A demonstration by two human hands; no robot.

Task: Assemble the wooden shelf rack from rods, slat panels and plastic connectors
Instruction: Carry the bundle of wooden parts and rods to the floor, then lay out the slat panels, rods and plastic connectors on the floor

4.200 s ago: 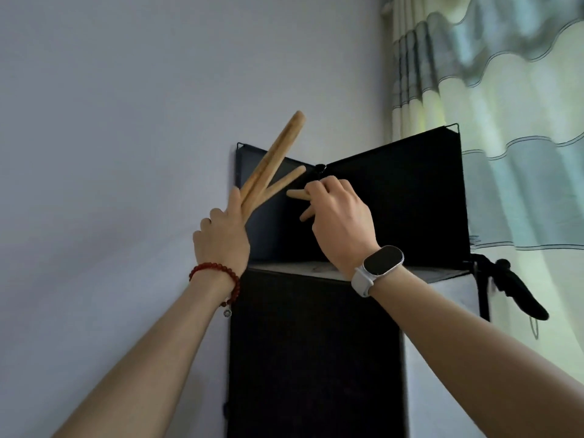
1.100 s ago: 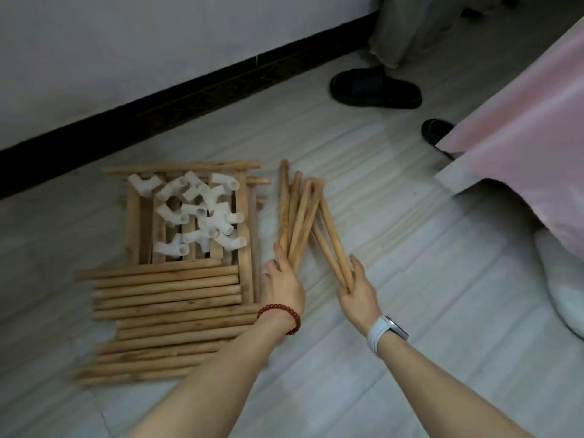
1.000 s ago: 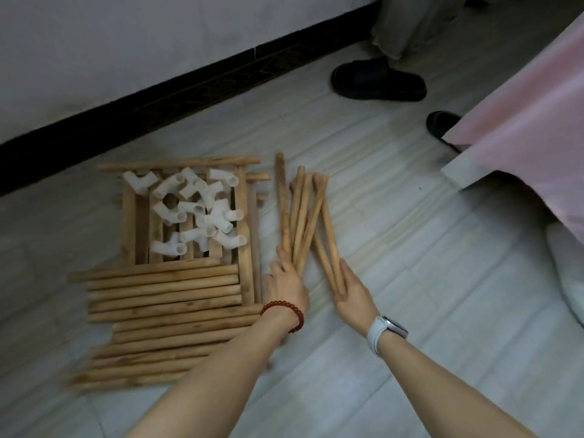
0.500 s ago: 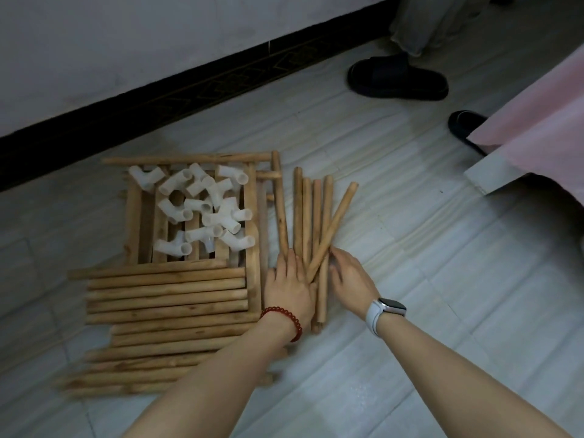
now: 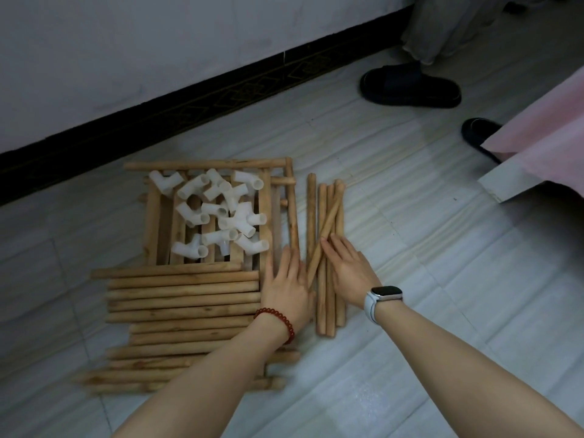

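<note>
On the floor [image 5: 426, 263], white connectors [image 5: 218, 213] lie heaped on a slat panel [image 5: 151, 222].

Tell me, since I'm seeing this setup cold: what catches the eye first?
Probably the heap of white plastic connectors lying on a wooden slat panel near the wall. In front of it both hands lie flat on loose wooden rods: the left hand beside the panels, the right hand on the bunch. A dark slipper sits at the upper right.
</note>
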